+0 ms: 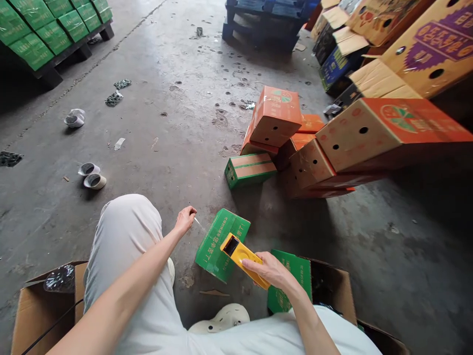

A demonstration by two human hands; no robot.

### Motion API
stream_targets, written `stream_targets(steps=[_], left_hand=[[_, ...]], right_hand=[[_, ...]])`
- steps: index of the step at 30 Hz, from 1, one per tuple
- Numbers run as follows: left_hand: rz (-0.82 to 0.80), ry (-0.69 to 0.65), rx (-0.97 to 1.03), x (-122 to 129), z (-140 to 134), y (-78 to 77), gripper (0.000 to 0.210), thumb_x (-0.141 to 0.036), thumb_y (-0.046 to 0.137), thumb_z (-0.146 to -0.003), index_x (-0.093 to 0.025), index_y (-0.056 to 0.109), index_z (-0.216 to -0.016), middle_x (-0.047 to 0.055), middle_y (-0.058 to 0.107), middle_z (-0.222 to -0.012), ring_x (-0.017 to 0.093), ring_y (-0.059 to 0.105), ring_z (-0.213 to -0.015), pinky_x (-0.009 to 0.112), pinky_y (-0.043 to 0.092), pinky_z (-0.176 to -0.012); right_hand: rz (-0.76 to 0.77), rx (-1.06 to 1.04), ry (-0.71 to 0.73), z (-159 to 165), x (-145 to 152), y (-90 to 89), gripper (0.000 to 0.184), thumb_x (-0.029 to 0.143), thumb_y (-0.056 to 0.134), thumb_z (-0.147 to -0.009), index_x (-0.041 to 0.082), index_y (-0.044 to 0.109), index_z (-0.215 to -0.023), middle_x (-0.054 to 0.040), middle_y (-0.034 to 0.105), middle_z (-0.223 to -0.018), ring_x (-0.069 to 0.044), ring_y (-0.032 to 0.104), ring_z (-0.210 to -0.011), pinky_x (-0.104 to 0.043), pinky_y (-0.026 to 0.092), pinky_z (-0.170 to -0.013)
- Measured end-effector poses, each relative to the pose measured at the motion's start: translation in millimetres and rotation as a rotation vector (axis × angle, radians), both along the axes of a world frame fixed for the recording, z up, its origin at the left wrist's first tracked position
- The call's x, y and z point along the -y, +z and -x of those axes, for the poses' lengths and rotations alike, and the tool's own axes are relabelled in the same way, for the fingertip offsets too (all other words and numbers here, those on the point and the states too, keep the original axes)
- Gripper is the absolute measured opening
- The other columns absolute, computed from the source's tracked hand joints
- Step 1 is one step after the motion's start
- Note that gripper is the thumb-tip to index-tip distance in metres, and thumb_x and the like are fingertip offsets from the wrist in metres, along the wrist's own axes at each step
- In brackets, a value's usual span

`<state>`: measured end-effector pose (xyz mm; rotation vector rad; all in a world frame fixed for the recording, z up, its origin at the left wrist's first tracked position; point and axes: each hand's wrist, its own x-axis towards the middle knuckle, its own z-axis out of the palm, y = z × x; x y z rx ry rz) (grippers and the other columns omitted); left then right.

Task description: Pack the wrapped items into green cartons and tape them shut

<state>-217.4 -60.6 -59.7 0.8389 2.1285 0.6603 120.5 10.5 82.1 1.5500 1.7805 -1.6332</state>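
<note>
My left hand (185,220) is closed in a pinch on one end of a thin, whitish strip (199,224). The strip runs down toward a green carton (215,242) printed with pale characters; whether it is stuck to the carton I cannot tell. My right hand (271,270) is wrapped round a yellow handheld device (246,259) with a dark window at its far end. That end is over the right part of the green carton and covers some of its print. The carton sits on the floor between my feet and looks closed.
An open carton with green flaps (290,281) stands at my right, another open brown carton (48,310) at my left. Ahead are a small green box (254,170) and stacked orange cartons (281,111). Empty tape cores (95,181) and scraps lie on the concrete floor.
</note>
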Motion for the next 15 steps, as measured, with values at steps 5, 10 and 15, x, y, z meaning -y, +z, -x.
stream_targets(steps=[5,10,15], left_hand=[[0.057,0.0,-0.029,-2.8,-10.1,-11.6,0.023,-0.011,0.055,-0.088,-0.02,0.073,-0.097,0.01,0.076,-0.108,0.025,0.067,-0.109,0.036,0.048,-0.1],[0.099,-0.014,-0.019,-3.1,-22.8,-23.2,0.019,-0.012,0.055,-0.089,-0.02,0.071,-0.097,0.012,0.074,-0.112,0.026,0.065,-0.112,0.037,0.048,-0.1],[0.125,-0.025,0.047,-3.7,-50.1,-37.1,0.018,-0.013,0.055,-0.09,-0.02,0.069,-0.099,0.01,0.074,-0.113,0.024,0.066,-0.113,0.035,0.048,-0.1]], right_hand=[[-0.042,0.032,0.115,-2.8,-1.4,-0.9,0.052,0.068,0.068,-0.08,0.017,0.063,-0.069,-0.002,0.064,-0.064,-0.016,0.056,-0.059,-0.026,0.035,-0.05],[-0.104,0.075,0.129,-0.9,-1.0,3.7,0.051,0.066,0.069,-0.079,0.017,0.064,-0.067,-0.0022,0.064,-0.064,-0.016,0.054,-0.06,-0.027,0.029,-0.05],[-0.097,0.078,0.11,-0.9,0.4,2.0,0.047,0.063,0.071,-0.077,0.018,0.065,-0.066,-0.0027,0.067,-0.065,-0.017,0.055,-0.06,-0.026,0.03,-0.05]])
